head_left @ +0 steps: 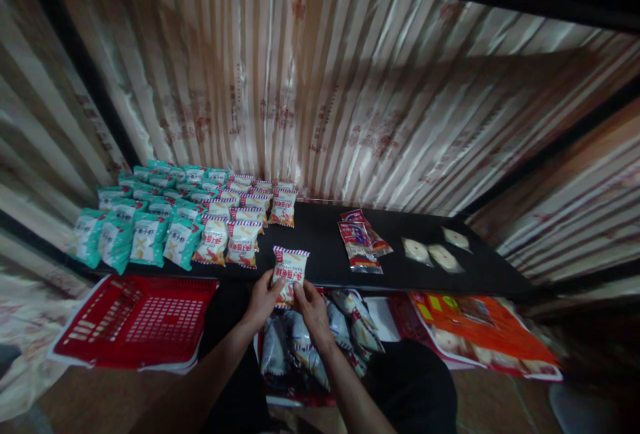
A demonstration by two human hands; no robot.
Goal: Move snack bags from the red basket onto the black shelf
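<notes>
Both my hands hold one striped red-and-white snack packet (289, 270) at the front edge of a black shelf (325, 247). My left hand (261, 301) pinches its lower left corner and my right hand (311, 306) grips its lower right edge. Rows of the same striped packets (243, 221) stand to the left on the shelf, next to rows of teal packets (140, 221). Below my hands a container holds more striped packets (320, 341).
Two red flat packets (361, 239) and three pale round pastries in clear wrap (435, 251) lie on the right of the shelf. A red plastic basket (135, 321) lies lower left, an orange bag (480, 334) lower right. Striped curtain fabric (320, 101) backs the shelf.
</notes>
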